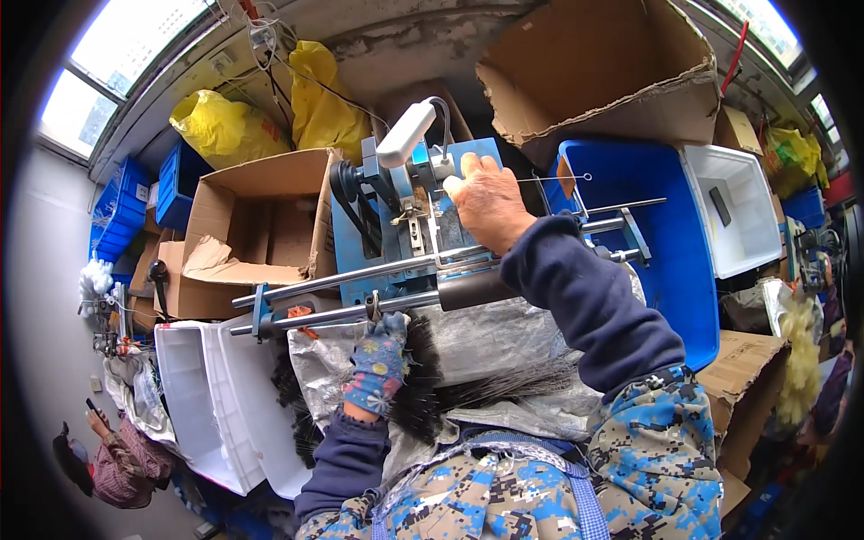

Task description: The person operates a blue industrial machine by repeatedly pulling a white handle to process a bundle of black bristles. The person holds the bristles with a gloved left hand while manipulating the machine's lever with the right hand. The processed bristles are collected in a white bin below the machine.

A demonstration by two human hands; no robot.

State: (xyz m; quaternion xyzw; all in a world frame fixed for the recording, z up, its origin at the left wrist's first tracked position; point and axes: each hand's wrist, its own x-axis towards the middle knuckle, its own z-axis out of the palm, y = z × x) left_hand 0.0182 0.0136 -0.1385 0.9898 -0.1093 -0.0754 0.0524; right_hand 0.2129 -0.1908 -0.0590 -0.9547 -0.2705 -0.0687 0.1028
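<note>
Left hand [378, 364] in a flowered glove, closed on a bundle of black bristles [423, 378], holding it up to the clamp [373, 309] at the steel rails [360, 286] of the blue machine [409, 225]. Bristles fanned over a silver plastic sheet [486, 346] across the lap, just below the rails. Probably light, springy and slippery; likely to splay or shed unless pinched tight near the gathered end, not at the loose tips. Right hand [486, 202] bare, fingers curled over a pale knob or lever on top of the machine, gripping it. Thin wire [549, 178] jutting right from the machine head, close to the right wrist. Black drive belt [351, 202] on the machine's left, exposed and near. Open cardboard box [261, 225] left, white bins [216, 396] below it, blue crate [666, 225] right. Another person [112, 450] crouched at the lower left, well apart.
</note>
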